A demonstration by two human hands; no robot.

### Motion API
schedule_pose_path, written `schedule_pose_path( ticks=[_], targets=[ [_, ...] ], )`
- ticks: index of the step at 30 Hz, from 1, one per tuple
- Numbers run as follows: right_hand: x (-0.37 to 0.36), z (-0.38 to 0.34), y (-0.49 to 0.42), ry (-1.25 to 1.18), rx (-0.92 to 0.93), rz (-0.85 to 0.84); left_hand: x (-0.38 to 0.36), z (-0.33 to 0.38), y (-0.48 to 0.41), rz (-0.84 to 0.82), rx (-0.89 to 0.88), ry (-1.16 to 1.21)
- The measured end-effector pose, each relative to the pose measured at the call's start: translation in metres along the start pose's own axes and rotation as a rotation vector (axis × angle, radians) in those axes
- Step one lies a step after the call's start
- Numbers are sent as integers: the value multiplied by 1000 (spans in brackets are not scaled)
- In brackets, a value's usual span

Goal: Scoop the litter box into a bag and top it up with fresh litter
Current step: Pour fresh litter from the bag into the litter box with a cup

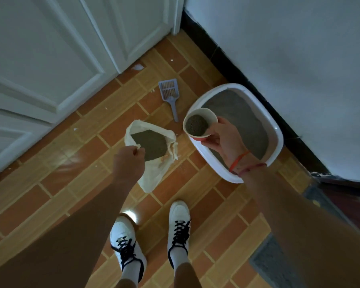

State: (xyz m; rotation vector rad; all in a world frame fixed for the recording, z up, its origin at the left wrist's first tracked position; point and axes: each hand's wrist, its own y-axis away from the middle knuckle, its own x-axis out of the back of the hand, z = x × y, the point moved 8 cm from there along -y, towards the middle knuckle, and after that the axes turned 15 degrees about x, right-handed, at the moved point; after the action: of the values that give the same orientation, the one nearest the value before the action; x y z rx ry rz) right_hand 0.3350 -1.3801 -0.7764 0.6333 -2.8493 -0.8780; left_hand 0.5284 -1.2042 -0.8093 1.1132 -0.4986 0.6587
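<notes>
A person stands over a white litter box [279, 129] set on the tiled floor [50, 196] against the wall. The right hand [222, 138] has its fingers [211, 142] wrapped round a paper cup [197, 123] full of grey litter, held above the box's near rim. The left hand [129, 161] pinches the rim of a cloth bag [154, 173], which sits on the floor just beside the box with more litter inside. The scoop [169, 94] lies on the floor nearby. The cup hangs at the box's edge, so tipping it here would likely scatter grains across the floor. If the left hand lets go, the bag's mouth could slump and spill.
</notes>
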Motion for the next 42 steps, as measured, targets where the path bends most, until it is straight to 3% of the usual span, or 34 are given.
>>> schedule_pose_path(
  ticks=[18, 25, 34, 42],
  targets=[
    [210, 88, -16, 630, -202, 427, -86, 34, 2, -12, -65, -153],
    [233, 104, -23, 888, -267, 405, -94, 31, -8, 6, -81, -182],
    [243, 80, -17, 1248, -202, 446, -98, 32, -9, -1, -89, -196],
    [248, 69, -16, 1397, -190, 439, -99, 36, -2, 17, -99, -192]
  ],
)
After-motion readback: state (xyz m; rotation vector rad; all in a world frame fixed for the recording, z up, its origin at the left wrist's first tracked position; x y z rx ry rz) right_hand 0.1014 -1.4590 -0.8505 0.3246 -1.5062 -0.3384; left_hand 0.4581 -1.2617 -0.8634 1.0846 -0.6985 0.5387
